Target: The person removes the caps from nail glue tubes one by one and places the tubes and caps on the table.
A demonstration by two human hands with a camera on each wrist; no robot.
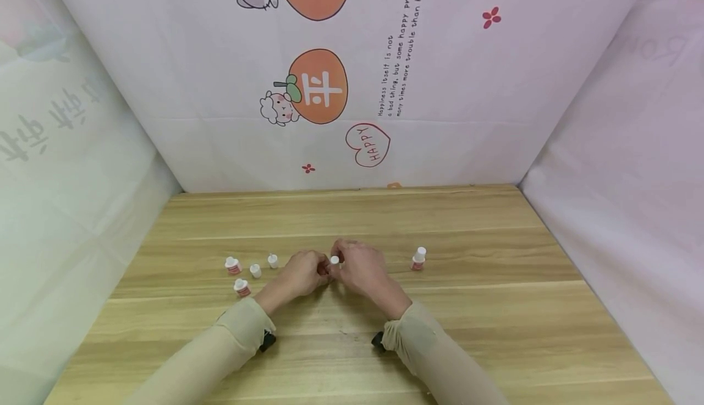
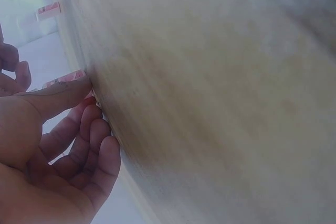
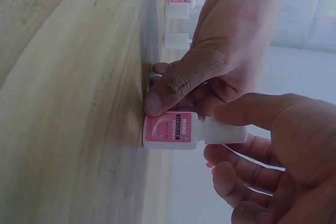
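Note:
A small white nail glue bottle (image 3: 169,129) with a pink label stands on the table between both hands. My left hand (image 1: 302,272) holds its lower body between thumb and fingers. With thumb and fingers, my right hand (image 1: 361,267) pinches the white cap (image 3: 228,131) at the top. A short stretch of neck shows between cap and label in the right wrist view. From the left wrist, part of the pink label shows behind the left thumb (image 2: 63,98). In the head view the hands hide most of the bottle.
Left of the hands, two uncapped bottles (image 1: 233,266) (image 1: 242,288) stand near two loose white caps (image 1: 255,270) (image 1: 272,261). A capped bottle (image 1: 418,259) stands to the right. White printed sheets wall the wooden table (image 1: 352,215) at the back and sides.

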